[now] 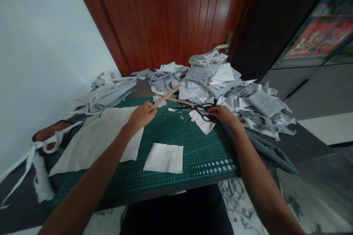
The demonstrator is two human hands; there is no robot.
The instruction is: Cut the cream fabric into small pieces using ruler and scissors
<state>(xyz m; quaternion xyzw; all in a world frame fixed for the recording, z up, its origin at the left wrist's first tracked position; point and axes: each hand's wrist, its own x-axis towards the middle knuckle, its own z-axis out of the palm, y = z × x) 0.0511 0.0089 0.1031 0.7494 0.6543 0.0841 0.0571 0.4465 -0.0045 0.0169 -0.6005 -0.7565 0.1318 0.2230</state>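
Observation:
My left hand [142,117] is closed round one end of a flat, pale wooden stick [168,95], which slants up to the right above the green cutting mat [165,128]. At the mat's far right, my right hand [223,114] has its fingers pinched together over the handles of black scissors [197,107]. A small pink spot shows at these fingertips; what they grip is unclear. Under the scissors lies a crumpled white cloth scrap [204,123]. Nearer to me a white cloth square [164,158] lies flat. A larger cream cloth [102,137] spreads beneath my left forearm.
Grey and white fabric piles [206,77] line the back, with more cloth heaps [264,106] at right and folded cloth [107,91] at left. A second wooden strip [176,100] lies behind the scissors. White ties [30,154] trail at the left edge. A wooden door [171,18] stands behind.

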